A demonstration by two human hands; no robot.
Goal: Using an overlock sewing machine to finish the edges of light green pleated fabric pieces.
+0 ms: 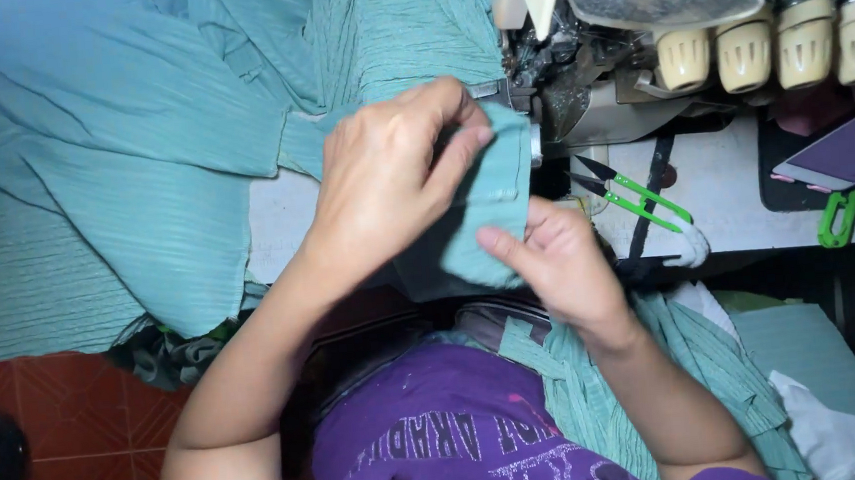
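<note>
Left hand: left hand (383, 178), fingers curled, thumb + forefinger pinching top edge of small folded teal crinkle-fabric piece (491, 210), just in front of machine's needle area.
Right hand: right hand (559, 261) below it, thumb pressing lower edge of same piece, fingers tucked behind the cloth; closed on it.
Fabric piece: held betw. both hands, just above front edge of white worktop (746, 198), touching/next to machine's left end; folded, a seam line showing along its right side.
Machine: cream overlock sewing machine (633, 25) at top right, w/ four cream tension knobs (775, 50) in a row.
Snips: green-handled thread snips w/ black blades (630, 196) lying on worktop, just right of the hands, points toward machine.
Other cloth: big heap of the same teal crinkle fabric (93, 193) spread over left side; more striped teal cloth (598, 388) in person's lap.
Phone: flat dark-screen phone (843, 151) at far right, near knobs, well apart from hands.
Floor: red tiled floor (60, 436) lower left.
</note>
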